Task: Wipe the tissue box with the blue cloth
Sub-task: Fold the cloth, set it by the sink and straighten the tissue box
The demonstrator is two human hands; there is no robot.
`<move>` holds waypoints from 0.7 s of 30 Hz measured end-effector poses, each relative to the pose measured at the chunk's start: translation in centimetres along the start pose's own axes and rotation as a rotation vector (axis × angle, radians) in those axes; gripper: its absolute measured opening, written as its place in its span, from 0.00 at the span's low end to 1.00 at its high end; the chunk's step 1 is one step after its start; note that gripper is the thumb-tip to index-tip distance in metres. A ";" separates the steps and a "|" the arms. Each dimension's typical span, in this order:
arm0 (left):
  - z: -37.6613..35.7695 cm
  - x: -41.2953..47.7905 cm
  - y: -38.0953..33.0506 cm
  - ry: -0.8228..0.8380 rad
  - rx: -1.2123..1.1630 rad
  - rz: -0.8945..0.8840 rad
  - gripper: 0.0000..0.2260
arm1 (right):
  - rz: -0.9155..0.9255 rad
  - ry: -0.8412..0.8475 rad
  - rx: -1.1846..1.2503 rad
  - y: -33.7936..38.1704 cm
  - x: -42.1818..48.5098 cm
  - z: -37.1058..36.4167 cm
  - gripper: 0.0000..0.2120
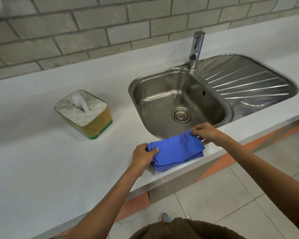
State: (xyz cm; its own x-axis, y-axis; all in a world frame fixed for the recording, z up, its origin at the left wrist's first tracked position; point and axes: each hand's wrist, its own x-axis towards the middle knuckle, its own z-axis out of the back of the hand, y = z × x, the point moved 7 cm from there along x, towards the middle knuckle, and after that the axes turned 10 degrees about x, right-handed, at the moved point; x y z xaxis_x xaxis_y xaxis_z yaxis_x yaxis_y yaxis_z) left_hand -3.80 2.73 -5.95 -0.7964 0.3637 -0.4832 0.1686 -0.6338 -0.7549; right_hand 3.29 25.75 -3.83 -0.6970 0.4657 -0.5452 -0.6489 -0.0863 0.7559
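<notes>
Bright, even daylight here, soft shadows only; glare streaks across the steel sink (pixel 179 99) and draining ridges, wide-angle bending the worktop (pixel 41 161) edges, slight smeary softness throughout

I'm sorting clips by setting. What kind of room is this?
Most likely a kitchen or utility area: a stainless steel sink with a ridged drainboard and a tap set into a long white counter, against a bare block wall.
</notes>
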 end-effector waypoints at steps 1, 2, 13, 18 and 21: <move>0.2 0.4 0.2 -0.033 0.105 -0.011 0.07 | -0.005 0.009 -0.041 0.0 0.4 0.1 0.04; 0.4 0.7 0.3 -0.059 0.242 -0.020 0.11 | -0.005 0.012 -0.093 0.2 0.7 0.1 0.04; 6.1 1.5 2.1 -0.358 0.071 0.140 0.12 | 0.409 -0.007 -0.377 9.1 3.6 -5.7 0.09; 12.0 0.5 4.9 -0.572 -0.362 0.165 0.05 | 0.459 0.205 -0.082 12.4 3.8 -12.0 0.16; 16.9 -0.3 6.7 -0.749 -0.499 0.178 0.05 | 0.335 0.363 0.160 13.5 3.2 -16.5 0.19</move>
State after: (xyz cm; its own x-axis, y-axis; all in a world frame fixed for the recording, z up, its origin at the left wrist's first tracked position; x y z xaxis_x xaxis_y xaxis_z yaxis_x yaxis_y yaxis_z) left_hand -12.23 -13.12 -3.34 -0.8737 -0.3588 -0.3284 0.4173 -0.2060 -0.8851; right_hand -12.72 11.56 -1.30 -0.9381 0.0977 -0.3324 -0.3365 -0.0290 0.9412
